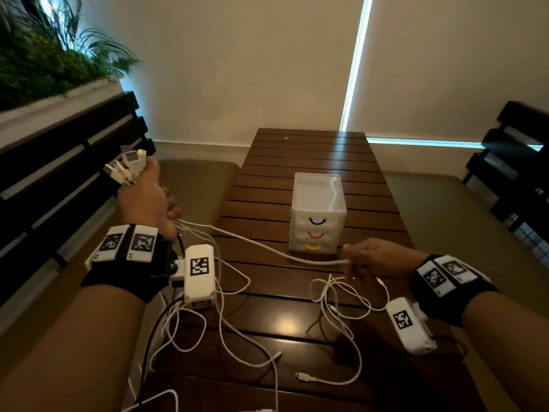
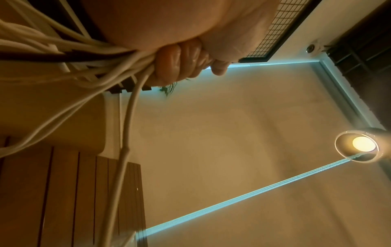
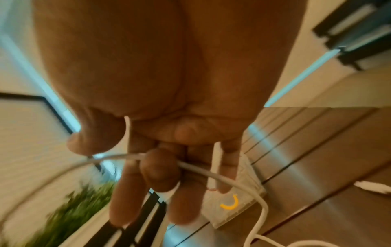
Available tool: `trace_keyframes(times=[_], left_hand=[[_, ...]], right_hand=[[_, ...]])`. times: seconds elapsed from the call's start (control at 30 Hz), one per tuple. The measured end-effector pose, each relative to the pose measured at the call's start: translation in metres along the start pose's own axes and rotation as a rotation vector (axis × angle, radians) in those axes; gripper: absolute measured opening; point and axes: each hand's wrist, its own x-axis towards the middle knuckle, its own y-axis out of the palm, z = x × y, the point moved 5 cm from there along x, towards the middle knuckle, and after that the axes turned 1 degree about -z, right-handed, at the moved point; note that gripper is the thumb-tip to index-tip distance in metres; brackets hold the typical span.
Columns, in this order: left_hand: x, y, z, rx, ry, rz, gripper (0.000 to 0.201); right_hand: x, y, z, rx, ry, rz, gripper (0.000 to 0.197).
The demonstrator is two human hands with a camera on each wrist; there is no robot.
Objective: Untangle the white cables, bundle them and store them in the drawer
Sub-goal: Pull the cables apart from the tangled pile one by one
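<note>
The scene is dim and warm-toned. Cold bluish daylight leaks through a narrow vertical gap (image 1: 356, 60) between the blinds and casts a pale streak on the slatted table (image 1: 312, 162). A round ceiling lamp (image 2: 363, 144) glows yellow with a flare ring in the left wrist view; its reflection makes a soft glare patch (image 1: 286, 324) on the tabletop. The head view bends straight lines at its edges. The right wrist view is motion-blurred, worst on the plants (image 3: 69, 215) beyond the fingertips, and shows a horizontal tear at the right.
</note>
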Motion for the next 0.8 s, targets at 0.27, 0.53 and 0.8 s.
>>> trace_keyframes(times=[0.27, 0.53, 0.8], left_hand=[[-0.042, 0.036, 0.020, 0.572, 0.167, 0.186, 0.025], [-0.095, 0.064, 0.069, 0.955, 0.029, 0.667, 0.024], [-0.025, 0.013, -0.005, 1.183, 0.407, 0.126, 0.024]], right_hand=[[0.015, -0.008, 0.043, -0.190, -0.227, -0.293, 0.017], [0.025, 0.008, 0.106, -0.339, -0.375, -0.423, 0.015], [0.014, -0.022, 0.039, -0.031, -0.179, -0.336, 0.012]])
